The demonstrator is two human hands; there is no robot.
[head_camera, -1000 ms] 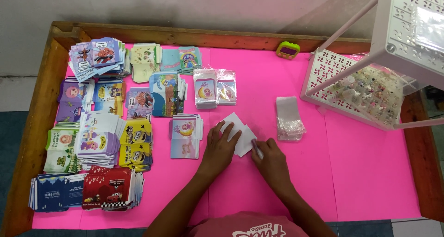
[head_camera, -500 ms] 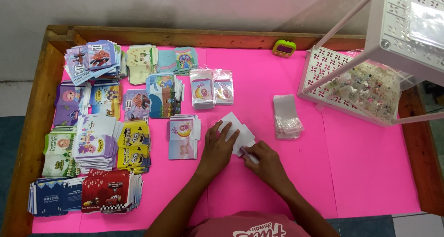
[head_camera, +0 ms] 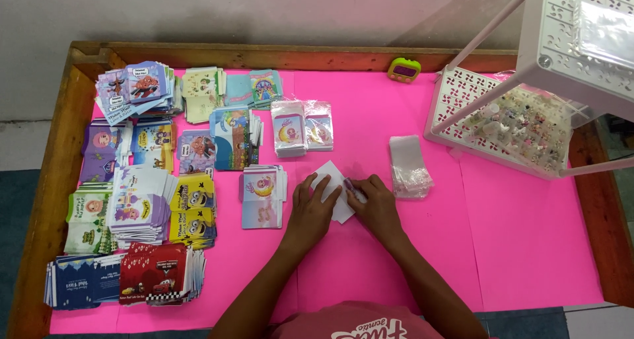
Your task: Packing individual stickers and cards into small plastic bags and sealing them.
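A small white paper envelope [head_camera: 335, 182] lies tilted on the pink table cover [head_camera: 370, 108] in front of me. My left hand [head_camera: 312, 207] presses flat on its left side with the fingers spread. My right hand [head_camera: 375, 203] rests on its right edge, fingertips pinching a small purple object [head_camera: 351, 188] at the paper's corner. Just left of my left hand sits a stack of pale blue printed envelopes [head_camera: 262, 195].
Several stacks of colourful cartoon envelopes [head_camera: 142, 180] fill the table's left half. Packed envelopes in clear sleeves [head_camera: 300, 129] lie behind my hands. A pile of clear plastic sleeves [head_camera: 408, 167] sits to the right, a white lattice rack [head_camera: 508, 124] far right, a small green device [head_camera: 403, 69] at the back.
My right hand has moved left and up onto the white envelope's right edge, closing toward my left hand. The left hand has stayed pressed on the paper.
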